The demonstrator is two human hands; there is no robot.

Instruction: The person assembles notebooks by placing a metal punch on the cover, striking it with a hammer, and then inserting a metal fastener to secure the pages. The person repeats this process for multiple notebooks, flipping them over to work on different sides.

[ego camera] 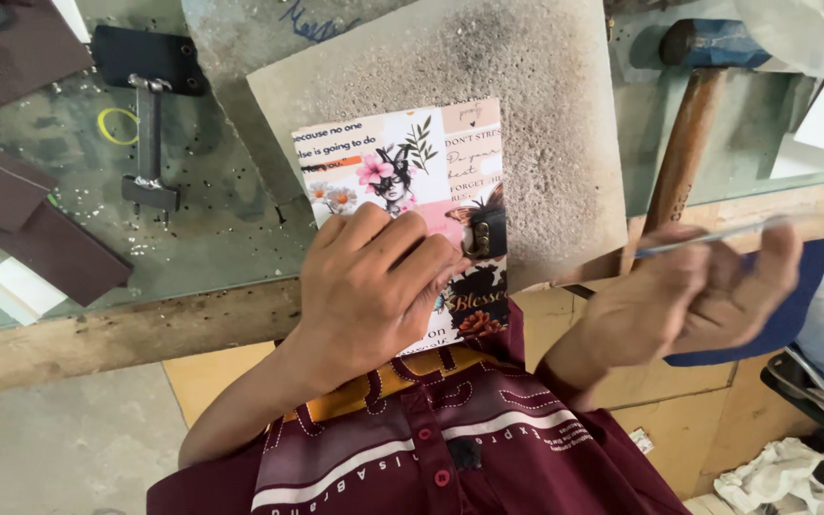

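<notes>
A small notebook (431, 162) with a collage-print cover of flowers and a drawn figure lies on a grey pitted board (536, 114). A dark strap with a brass snap (484, 234) sits at its right edge. My left hand (369, 286) presses flat on the notebook's lower half, fingers near the snap. My right hand (708, 296) is off the bench to the right, blurred, pinching a thin pale stick-like tool (708, 236) that points left.
A wooden-handled hammer (689, 133) lies on the glass bench top at the right. A black metal punch tool (148, 124) and a yellow ring (118, 126) lie at the left, with dark brown leather pieces (21, 200) nearby. The wooden bench edge (116, 334) runs below.
</notes>
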